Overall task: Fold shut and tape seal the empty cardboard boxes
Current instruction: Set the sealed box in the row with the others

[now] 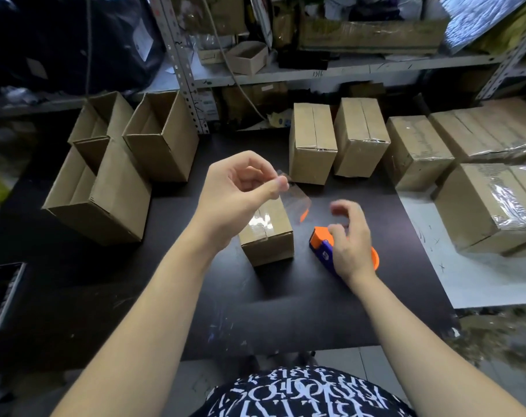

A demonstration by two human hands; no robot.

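A small closed cardboard box point(269, 236) stands in the middle of the dark table point(255, 311), with clear tape along its top. Above the box, my left hand point(234, 200) pinches the end of a clear tape strip point(296, 197) between thumb and fingers. An orange and blue tape dispenser point(323, 248) lies on the table just right of the box. My right hand point(349, 239) hovers over it with fingers curled and apart, partly covering it; whether it touches the dispenser is unclear.
Three open empty boxes point(111, 176) stand at the left. Several taped boxes point(358, 136) line the back and right, some resting on a white sheet point(466, 281). Metal shelving point(316, 67) with clutter rises behind. A dark tray point(1, 296) sits at the left edge.
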